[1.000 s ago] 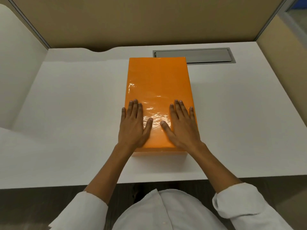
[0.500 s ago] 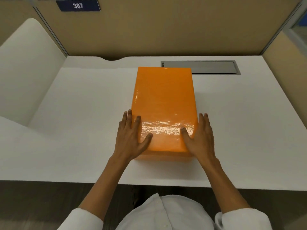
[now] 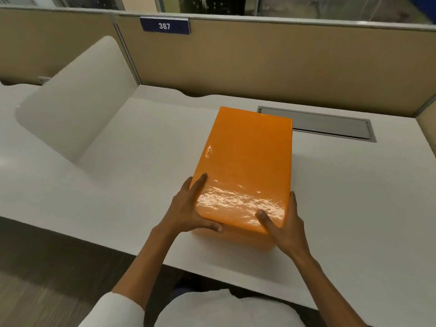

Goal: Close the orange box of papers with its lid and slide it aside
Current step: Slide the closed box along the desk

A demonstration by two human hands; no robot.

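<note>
A: What has changed at the left of the figure?

B: The left hand [image 3: 186,210], which lay flat on the lid a second ago, now wraps the near left corner of the orange box [image 3: 245,171]. Its fingers run along the left side wall and its thumb lies across the near face, so it is half curled and gripping the box.

A: And at the right?

B: The right hand [image 3: 284,228] has made the matching move. Its thumb presses on the lid [image 3: 247,156] near the front edge and its fingers lie down the right side wall, also half curled around the corner.

A: What does that imply for the task?

B: The lid sits fully down with no papers showing, so closing looks complete. The shift from pressing to side-gripping suggests the slide is starting; the box already sits turned slightly on the desk [image 3: 106,185].

A: How does the box appear?

B: It is a tall, glossy orange block with a wrinkled sheen near the hands. It stands at the desk's middle, its far end just beside the grey cable hatch [image 3: 330,125].
</note>
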